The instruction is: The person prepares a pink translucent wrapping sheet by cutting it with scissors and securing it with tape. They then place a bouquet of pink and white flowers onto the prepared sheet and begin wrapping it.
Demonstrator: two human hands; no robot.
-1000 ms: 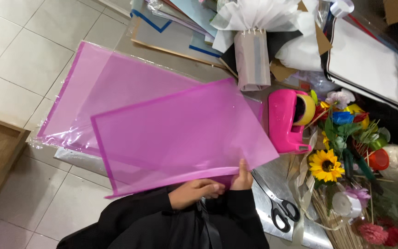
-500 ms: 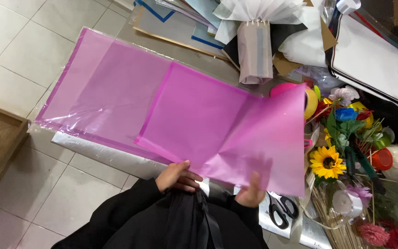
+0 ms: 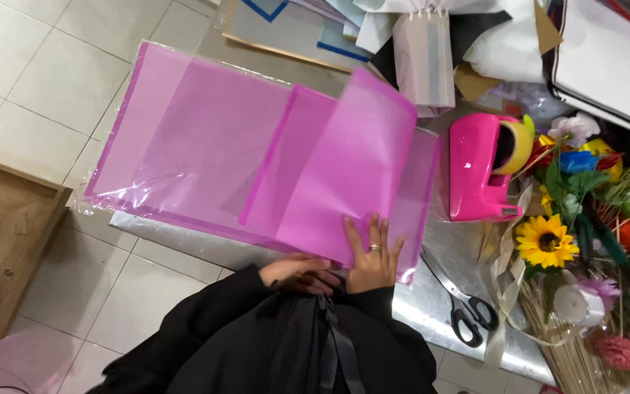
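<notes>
A translucent pink wrapping sheet (image 3: 344,168) lies folded over itself on a wider stack of pink sheets in clear plastic (image 3: 184,146). My right hand (image 3: 372,257), with a ring on one finger, presses flat on the folded sheet's near edge, fingers spread. My left hand (image 3: 294,271) is curled just left of it at the same edge and seems to pinch the sheet. Both black sleeves come up from the bottom of the view.
The sheets rest on a metal table (image 3: 432,310). To the right are a pink tape dispenser (image 3: 479,171), black scissors (image 3: 468,310), and a sunflower (image 3: 546,241) among fake flowers and sticks. A white paper bag (image 3: 424,58) stands behind. A wooden crate (image 3: 5,241) sits on the tiled floor, left.
The loose pink sheet, held up a second ago, has been folded over and laid on the stack. My right hand has moved from gripping its edge to pressing flat on it.
</notes>
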